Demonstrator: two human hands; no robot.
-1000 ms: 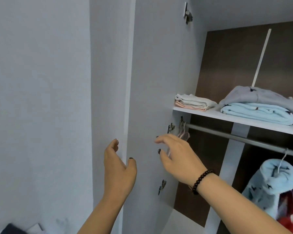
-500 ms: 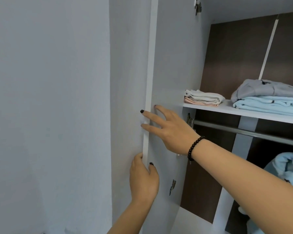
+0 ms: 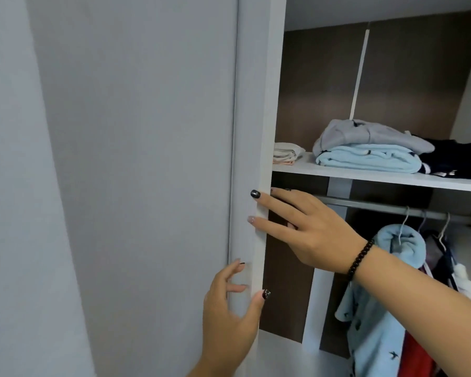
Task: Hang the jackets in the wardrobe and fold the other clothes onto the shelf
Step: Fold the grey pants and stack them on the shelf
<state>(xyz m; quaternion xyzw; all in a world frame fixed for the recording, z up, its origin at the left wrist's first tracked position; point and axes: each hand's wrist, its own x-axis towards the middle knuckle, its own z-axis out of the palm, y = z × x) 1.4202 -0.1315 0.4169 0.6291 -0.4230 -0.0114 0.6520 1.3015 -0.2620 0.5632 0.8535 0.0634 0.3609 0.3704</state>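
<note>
both hands are on the edge of the wardrobe door (image 3: pixel 147 159), which stands nearly edge-on to the camera at the left of the open wardrobe. the left hand (image 3: pixel 229 314) is low on the door, its fingers loosely spread against the outer face and its thumb hooked round the white edge, so it grips the door lightly. the right hand (image 3: pixel 307 229) is higher, reaching across from the right with a dark bead bracelet (image 3: pixel 360 259) at the wrist; its fingers are straight, with two fingertips laid over the door's edge and the others behind it, pressing rather than clasping. inside, a white shelf (image 3: pixel 365 176) carries the folded clothes: a small pale pile (image 3: pixel 287 153) at the left, partly hidden by the door, then a grey top (image 3: pixel 365 134) lying on a folded light blue piece (image 3: pixel 370 159), and a dark navy piece (image 3: pixel 454 156) touching them at the right. below the shelf runs a metal rail (image 3: pixel 392 209). from it hang the jackets on wire hangers (image 3: pixel 404 221): a light blue jacket (image 3: pixel 373 322) with small dark bird shapes, nearest the door side, and just beside it to the right a red garment (image 3: pixel 416 357) and a dark one (image 3: pixel 441 257), partly hidden by the right forearm. the wardrobe's back panel (image 3: pixel 321 85) is dark brown with a white strip running down it.
</note>
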